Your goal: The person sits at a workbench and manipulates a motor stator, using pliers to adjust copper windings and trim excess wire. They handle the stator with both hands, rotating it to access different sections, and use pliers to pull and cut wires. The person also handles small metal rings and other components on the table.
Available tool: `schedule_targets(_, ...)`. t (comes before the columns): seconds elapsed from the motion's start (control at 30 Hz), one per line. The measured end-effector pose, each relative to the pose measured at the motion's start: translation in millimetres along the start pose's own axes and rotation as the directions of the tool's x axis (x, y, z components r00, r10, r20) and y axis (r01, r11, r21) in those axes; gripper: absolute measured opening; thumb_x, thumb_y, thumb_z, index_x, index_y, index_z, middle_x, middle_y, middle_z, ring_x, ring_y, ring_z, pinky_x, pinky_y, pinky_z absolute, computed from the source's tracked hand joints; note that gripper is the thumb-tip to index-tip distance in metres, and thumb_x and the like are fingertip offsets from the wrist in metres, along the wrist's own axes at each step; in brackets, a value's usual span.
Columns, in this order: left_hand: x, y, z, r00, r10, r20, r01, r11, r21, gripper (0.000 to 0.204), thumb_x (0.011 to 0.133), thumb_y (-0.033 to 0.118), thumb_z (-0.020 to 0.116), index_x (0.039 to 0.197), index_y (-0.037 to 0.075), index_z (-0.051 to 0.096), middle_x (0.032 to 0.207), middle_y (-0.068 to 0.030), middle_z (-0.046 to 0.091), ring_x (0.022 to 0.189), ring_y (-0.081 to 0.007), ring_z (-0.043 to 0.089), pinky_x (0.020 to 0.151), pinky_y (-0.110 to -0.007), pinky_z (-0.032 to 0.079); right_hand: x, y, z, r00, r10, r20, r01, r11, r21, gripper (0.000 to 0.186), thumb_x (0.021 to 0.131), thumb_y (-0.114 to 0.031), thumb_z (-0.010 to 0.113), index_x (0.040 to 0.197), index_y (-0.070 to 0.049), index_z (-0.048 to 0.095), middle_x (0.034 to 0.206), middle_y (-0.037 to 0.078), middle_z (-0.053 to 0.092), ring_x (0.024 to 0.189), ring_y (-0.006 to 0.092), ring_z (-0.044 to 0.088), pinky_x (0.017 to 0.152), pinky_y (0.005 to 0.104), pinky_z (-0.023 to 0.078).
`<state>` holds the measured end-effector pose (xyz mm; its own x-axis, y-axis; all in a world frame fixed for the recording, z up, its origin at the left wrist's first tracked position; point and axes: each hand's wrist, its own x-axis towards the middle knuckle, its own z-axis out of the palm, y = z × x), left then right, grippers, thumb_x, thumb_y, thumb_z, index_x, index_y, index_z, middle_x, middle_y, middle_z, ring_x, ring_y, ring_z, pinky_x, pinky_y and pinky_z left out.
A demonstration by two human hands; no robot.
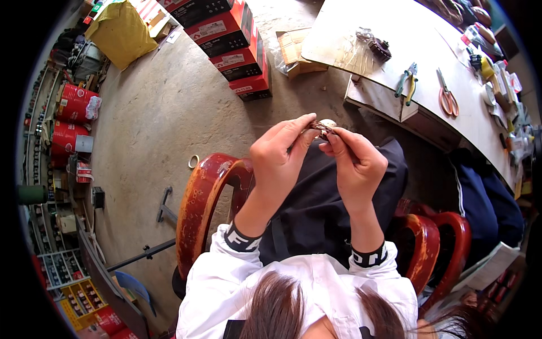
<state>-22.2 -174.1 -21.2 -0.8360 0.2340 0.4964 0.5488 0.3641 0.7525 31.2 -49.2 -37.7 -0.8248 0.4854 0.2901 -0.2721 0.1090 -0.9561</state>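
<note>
Above my lap, my left hand [279, 151] and my right hand [355, 164] meet, fingertips pinched on a small bundle of brown, copper-coloured wire [320, 127]. A pale rounded piece [328, 122] shows at its far side; whether it belongs to the bundle I cannot tell. My left thumb and forefinger grip the left end, and my right thumb and fingers press the right end. The fingers cover much of the bundle. On the white table to the right lie pliers [407, 85] with green and yellow handles and scissors [447, 99] with orange handles.
A dark wound part [379, 50] and thin loose wires [353, 56] lie on the white table [418, 34]. Stacked red-and-black boxes [243, 68] stand on the floor ahead. Wooden chair arms [197, 209] flank me. Shelves and red drums [73, 104] line the left.
</note>
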Motion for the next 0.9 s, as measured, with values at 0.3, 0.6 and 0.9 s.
schedule_targets(0.3,-6,9,11,0.968,-0.238,0.079,0.247,0.852,-0.462,0.020,0.093,0.011,0.065,0.109,0.000,0.070,0.084,-0.0018,0.065,0.063,-0.0046,0.054,0.053,-0.018,0.042,-14,0,11,0.986,0.146,-0.081,-0.113,0.940,0.321,0.017,0.092,-0.002,0.063,0.105,0.008,0.066,0.087,0.010,0.070,0.074,0.0143,0.069,0.067,0.0226,0.055)
schedule_targets(0.6,-6,8,17,0.972,-0.219,0.089,0.236,0.887,-0.396,0.018,0.094,0.012,0.063,0.105,-0.001,0.070,0.085,-0.0017,0.066,0.066,-0.0038,0.054,0.054,-0.017,0.041,-17,5,15,0.972,0.215,-0.091,-0.145,0.862,0.486,0.019,0.092,-0.003,0.063,0.106,0.010,0.065,0.089,0.011,0.071,0.074,0.0146,0.069,0.067,0.0239,0.056)
schedule_targets(0.9,3,-6,3,0.915,-0.258,0.310,0.394,0.733,-0.554,0.017,0.096,0.010,0.060,0.103,-0.003,0.069,0.085,-0.0034,0.067,0.067,-0.0059,0.057,0.055,-0.019,0.045,-3,10,-2,0.955,0.277,0.102,-0.293,0.848,0.442,0.019,0.092,-0.006,0.064,0.105,0.008,0.067,0.087,0.012,0.071,0.076,0.0155,0.069,0.071,0.0248,0.056)
